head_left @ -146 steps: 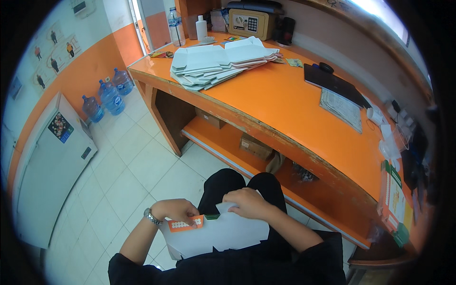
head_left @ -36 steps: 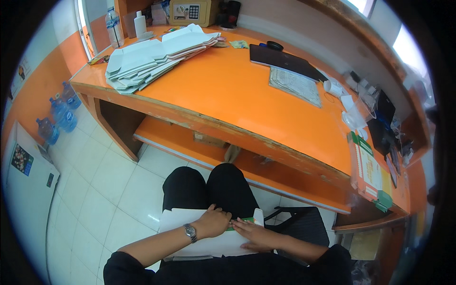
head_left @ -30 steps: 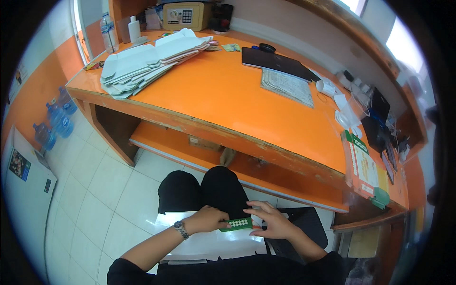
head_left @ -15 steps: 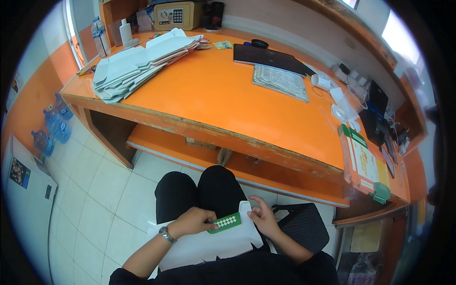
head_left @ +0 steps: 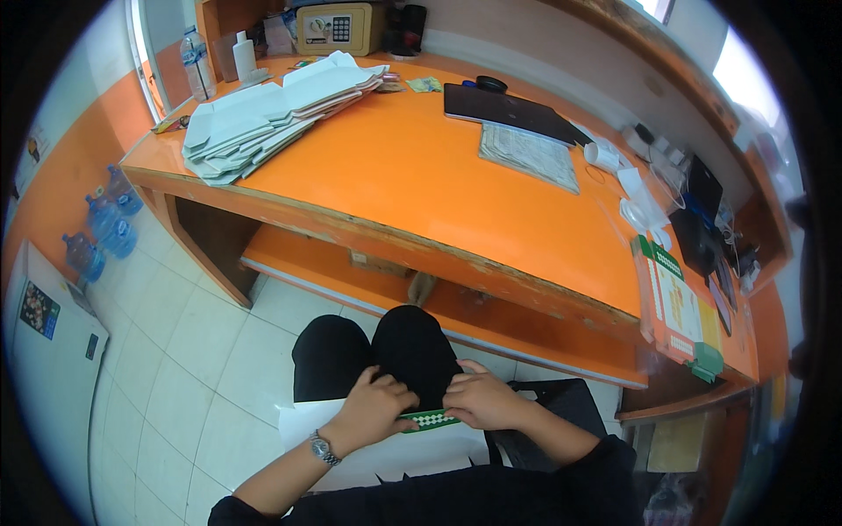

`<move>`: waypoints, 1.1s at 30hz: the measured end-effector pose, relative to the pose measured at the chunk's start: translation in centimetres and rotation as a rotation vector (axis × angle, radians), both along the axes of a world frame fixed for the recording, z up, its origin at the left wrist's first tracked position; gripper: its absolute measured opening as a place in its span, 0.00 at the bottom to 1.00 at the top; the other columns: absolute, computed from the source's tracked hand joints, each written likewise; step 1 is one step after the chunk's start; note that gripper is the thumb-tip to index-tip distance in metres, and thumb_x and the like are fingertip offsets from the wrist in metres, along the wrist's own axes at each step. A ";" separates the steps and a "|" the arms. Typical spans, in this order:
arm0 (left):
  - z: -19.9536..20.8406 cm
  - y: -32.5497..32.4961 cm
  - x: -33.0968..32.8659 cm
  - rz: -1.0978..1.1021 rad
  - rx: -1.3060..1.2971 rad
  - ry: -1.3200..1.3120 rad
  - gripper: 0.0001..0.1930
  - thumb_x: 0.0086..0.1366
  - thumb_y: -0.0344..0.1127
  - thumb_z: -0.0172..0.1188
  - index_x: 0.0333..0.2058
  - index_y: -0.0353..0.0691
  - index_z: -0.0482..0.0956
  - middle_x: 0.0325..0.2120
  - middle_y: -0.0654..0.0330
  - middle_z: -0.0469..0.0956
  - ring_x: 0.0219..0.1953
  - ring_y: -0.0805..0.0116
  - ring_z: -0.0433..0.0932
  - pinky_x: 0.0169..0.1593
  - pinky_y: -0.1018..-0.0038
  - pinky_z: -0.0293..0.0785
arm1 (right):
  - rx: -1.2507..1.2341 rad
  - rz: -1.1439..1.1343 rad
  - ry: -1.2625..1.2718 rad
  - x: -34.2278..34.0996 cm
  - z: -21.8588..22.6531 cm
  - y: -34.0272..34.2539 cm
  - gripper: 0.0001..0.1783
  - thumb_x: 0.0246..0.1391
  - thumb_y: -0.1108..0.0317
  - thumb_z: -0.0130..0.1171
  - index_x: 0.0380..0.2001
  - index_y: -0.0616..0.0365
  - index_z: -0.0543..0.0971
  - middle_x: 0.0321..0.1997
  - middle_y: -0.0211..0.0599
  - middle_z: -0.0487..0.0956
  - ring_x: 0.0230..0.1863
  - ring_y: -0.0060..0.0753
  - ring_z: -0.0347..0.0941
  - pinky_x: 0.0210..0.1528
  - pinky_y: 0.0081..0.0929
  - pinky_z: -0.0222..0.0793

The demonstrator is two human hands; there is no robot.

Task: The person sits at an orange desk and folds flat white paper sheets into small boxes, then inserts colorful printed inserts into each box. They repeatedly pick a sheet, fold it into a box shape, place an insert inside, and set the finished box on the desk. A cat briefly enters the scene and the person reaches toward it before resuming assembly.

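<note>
The left hand point(head_left: 375, 408), as I watch it from the head view, is curled, pinching the card's edge between thumb and bent fingers at the left end of a green flap point(head_left: 431, 421). The right hand point(head_left: 481, 396) is bent in the same way at the flap's other end; I make that a pinch too, though its lower fingers are partly hidden from me. The card point(head_left: 386, 454), white with a notched near edge, lies across the lap, and the flap, dotted white, runs along its far edge between the two hands. I can see a watch point(head_left: 323, 447) on the left wrist.

Beyond the knees I have the orange counter point(head_left: 395, 180). A stack point(head_left: 263, 114) of pale flattened cards sits toward its left end, a safe point(head_left: 333, 29) behind it. Right of the stack lie a dark laptop point(head_left: 513, 112) and, just in front, a worn booklet point(head_left: 528, 158). A green-and-orange pack point(head_left: 671, 298) rests by the right end.
</note>
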State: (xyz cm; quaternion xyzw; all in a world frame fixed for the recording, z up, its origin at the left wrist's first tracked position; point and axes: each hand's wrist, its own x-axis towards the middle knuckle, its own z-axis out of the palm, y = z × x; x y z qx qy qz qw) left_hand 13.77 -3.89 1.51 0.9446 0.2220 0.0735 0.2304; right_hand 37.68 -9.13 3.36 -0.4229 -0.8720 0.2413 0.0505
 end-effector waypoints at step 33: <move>-1.1 1.1 1.4 -0.155 -0.132 0.190 0.20 0.48 0.55 0.69 0.27 0.42 0.82 0.21 0.54 0.80 0.33 0.57 0.80 0.62 0.53 0.57 | 0.383 -0.125 0.194 -1.8 -0.8 -1.6 0.09 0.43 0.73 0.60 0.32 0.51 0.81 0.27 0.28 0.72 0.32 0.29 0.73 0.30 0.27 0.71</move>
